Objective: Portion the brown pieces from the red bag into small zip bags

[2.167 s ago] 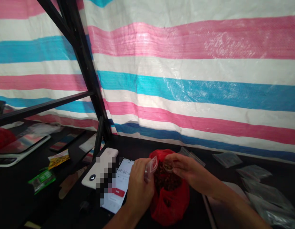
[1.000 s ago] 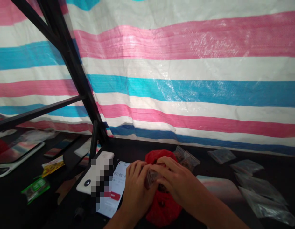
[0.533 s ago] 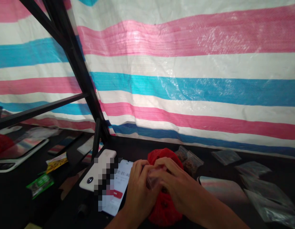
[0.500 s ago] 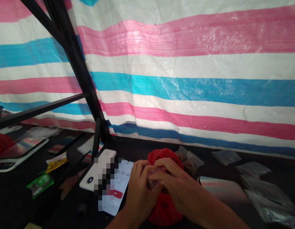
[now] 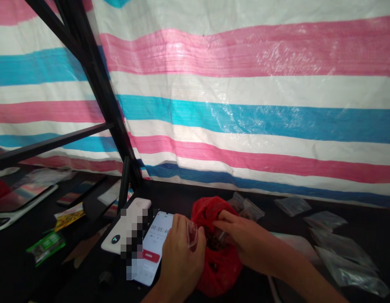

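Observation:
My left hand point(image 5: 182, 256) is closed on a small clear plastic bag point(image 5: 192, 234), whose mouth stands open towards the right. Beside it lies a red plastic bag point(image 5: 223, 275), opened out, with small dark brown pieces point(image 5: 214, 240) inside. My right hand point(image 5: 237, 235) reaches over the right side of the red bag, its bent fingers down at the brown pieces. Something clear shows under those fingers, but I cannot make out what it is. Just behind the red bag are small clear bags point(image 5: 250, 209) filled with brown pieces.
Left of my hands lie a phone showing a timer point(image 5: 155, 248) and a white device point(image 5: 134, 219). Several flat clear bags point(image 5: 343, 248) lie at right, near a pale flat device point(image 5: 295, 244). Green point(image 5: 46, 247) and yellow packets point(image 5: 70, 216) lie left of a black post point(image 5: 98, 84).
My hands have moved apart from their meeting point over the red bag. The left keeps the clear bag, now open, while the right has moved to the brown pieces.

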`<state>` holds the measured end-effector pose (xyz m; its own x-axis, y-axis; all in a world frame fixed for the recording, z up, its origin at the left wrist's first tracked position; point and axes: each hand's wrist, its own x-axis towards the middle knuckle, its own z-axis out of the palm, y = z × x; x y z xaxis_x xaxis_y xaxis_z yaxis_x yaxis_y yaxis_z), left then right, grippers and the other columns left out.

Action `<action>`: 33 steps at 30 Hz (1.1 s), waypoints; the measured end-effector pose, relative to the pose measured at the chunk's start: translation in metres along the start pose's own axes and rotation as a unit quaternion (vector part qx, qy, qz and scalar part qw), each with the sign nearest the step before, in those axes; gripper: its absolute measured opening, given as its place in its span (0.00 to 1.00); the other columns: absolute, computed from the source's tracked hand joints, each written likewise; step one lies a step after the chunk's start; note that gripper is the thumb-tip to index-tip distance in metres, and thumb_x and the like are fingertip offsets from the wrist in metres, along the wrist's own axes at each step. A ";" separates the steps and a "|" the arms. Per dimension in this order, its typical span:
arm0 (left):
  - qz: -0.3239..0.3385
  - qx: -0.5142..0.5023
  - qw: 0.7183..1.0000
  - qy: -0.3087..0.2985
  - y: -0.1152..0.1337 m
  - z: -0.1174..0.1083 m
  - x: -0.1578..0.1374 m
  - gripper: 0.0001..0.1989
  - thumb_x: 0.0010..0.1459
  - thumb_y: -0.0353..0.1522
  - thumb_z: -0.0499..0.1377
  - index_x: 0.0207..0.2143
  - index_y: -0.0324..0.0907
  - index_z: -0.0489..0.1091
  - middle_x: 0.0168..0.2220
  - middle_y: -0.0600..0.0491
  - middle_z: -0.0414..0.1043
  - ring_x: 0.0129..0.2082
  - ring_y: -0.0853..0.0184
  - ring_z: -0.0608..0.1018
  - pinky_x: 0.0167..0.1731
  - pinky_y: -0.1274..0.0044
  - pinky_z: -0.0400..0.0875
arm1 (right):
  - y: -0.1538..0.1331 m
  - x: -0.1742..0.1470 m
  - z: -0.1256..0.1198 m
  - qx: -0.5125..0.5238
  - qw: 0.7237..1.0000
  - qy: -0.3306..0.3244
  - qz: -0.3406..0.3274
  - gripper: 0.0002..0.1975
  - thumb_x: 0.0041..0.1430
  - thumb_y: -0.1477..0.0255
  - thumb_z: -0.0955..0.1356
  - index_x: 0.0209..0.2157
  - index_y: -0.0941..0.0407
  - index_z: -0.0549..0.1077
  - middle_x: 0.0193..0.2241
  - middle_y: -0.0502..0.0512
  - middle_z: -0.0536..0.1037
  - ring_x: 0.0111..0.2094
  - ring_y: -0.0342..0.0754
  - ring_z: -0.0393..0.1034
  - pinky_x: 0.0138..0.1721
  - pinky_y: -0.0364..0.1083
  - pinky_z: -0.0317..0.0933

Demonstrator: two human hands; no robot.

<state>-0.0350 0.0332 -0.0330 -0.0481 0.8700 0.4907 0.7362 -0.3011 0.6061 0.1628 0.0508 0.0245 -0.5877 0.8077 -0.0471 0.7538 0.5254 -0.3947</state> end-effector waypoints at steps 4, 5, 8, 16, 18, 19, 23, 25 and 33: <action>0.022 0.009 0.999 -0.024 0.005 -0.005 -0.004 0.08 0.64 0.34 0.54 0.31 0.48 0.58 0.28 0.55 0.65 0.24 0.64 0.72 0.22 0.73 0.63 | 0.004 0.013 0.010 -0.031 0.999 0.008 0.043 0.43 0.54 0.86 0.60 0.71 0.57 0.53 0.66 0.68 0.62 0.57 0.57 0.71 0.54 0.53 0.66; 0.047 0.006 0.999 -0.026 0.007 -0.006 -0.005 0.08 0.63 0.33 0.54 0.31 0.48 0.57 0.28 0.54 0.66 0.24 0.64 0.73 0.22 0.73 0.63 | 0.006 0.015 0.009 -0.047 0.997 0.013 0.061 0.40 0.59 0.84 0.59 0.72 0.56 0.51 0.66 0.69 0.61 0.54 0.57 0.74 0.52 0.53 0.68; 0.198 -0.017 0.979 -0.047 0.010 -0.003 -0.014 0.08 0.58 0.34 0.58 0.33 0.47 0.59 0.29 0.53 0.69 0.28 0.62 0.75 0.25 0.72 0.67 | 0.010 0.016 0.003 -0.111 0.987 0.028 0.117 0.31 0.69 0.76 0.58 0.71 0.52 0.52 0.63 0.70 0.65 0.41 0.55 0.80 0.41 0.51 0.70; 0.368 0.077 0.916 -0.139 0.001 0.013 -0.025 0.10 0.51 0.24 0.58 0.35 0.44 0.62 0.33 0.51 0.75 0.31 0.62 0.77 0.31 0.69 0.69 | 0.011 0.011 -0.009 -0.163 0.966 0.065 0.188 0.32 0.71 0.68 0.60 0.73 0.51 0.48 0.59 0.71 0.71 0.37 0.57 0.81 0.37 0.50 0.70; 0.346 0.078 0.924 -0.144 -0.001 0.004 -0.016 0.11 0.53 0.21 0.55 0.36 0.44 0.62 0.34 0.52 0.75 0.31 0.62 0.76 0.31 0.69 0.67 | 0.013 0.006 -0.010 -0.110 0.976 0.062 0.175 0.31 0.71 0.67 0.61 0.72 0.54 0.51 0.60 0.71 0.71 0.45 0.61 0.79 0.44 0.54 0.70; 0.335 0.077 0.930 -0.128 -0.002 -0.001 -0.010 0.11 0.55 0.20 0.54 0.36 0.44 0.62 0.34 0.52 0.75 0.31 0.62 0.76 0.31 0.69 0.67 | 0.013 0.002 -0.011 -0.071 0.984 0.056 0.151 0.30 0.71 0.67 0.62 0.71 0.55 0.55 0.61 0.70 0.71 0.51 0.62 0.77 0.49 0.56 0.69; 0.286 0.038 0.957 -0.038 -0.006 -0.015 0.007 0.11 0.61 0.19 0.52 0.36 0.45 0.62 0.35 0.52 0.73 0.36 0.62 0.74 0.36 0.69 0.69 | 0.007 -0.013 -0.013 0.104 0.994 0.004 0.016 0.22 0.70 0.67 0.63 0.64 0.51 0.67 0.60 0.60 0.74 0.60 0.57 0.68 0.61 0.57 0.62; 0.273 0.005 0.961 -0.029 -0.006 -0.016 0.009 0.11 0.62 0.19 0.52 0.35 0.44 0.62 0.35 0.52 0.72 0.39 0.62 0.73 0.39 0.70 0.72 | 0.002 -0.015 -0.011 0.123 0.992 -0.003 0.010 0.22 0.70 0.68 0.63 0.64 0.51 0.67 0.60 0.61 0.73 0.61 0.58 0.67 0.62 0.58 0.61; 0.334 -0.107 0.936 -0.039 -0.007 -0.011 -0.005 0.12 0.60 0.18 0.54 0.31 0.44 0.61 0.33 0.53 0.63 0.38 0.66 0.73 0.38 0.74 0.77 | 0.009 0.008 -0.004 -0.046 0.990 0.018 0.134 0.22 0.63 0.83 0.62 0.57 0.58 0.71 0.56 0.68 0.70 0.53 0.58 0.72 0.54 0.56 0.65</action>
<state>-0.0469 0.0269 -0.0325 0.4302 0.4830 0.7626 0.4328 -0.8517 0.2954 0.1659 0.0628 0.0246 -0.3528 0.9298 -0.1052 0.9060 0.3113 -0.2868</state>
